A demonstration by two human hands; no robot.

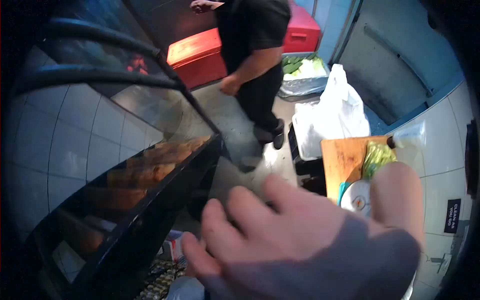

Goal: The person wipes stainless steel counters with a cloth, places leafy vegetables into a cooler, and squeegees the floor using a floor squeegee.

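Right hand [300,245] half-curled in front of staircase [150,173]; palm hidden, can't tell if gripping. Left out of view. Best: loose wrist, knuckles clear of stringer [165,196].

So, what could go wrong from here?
The hand nearest the camera hides part of the floor, so an obstacle there could be missed. The co-worker stands near the white bag and might knock it in passing. The floor shines in places; if that is wet or greasy, someone could slip.
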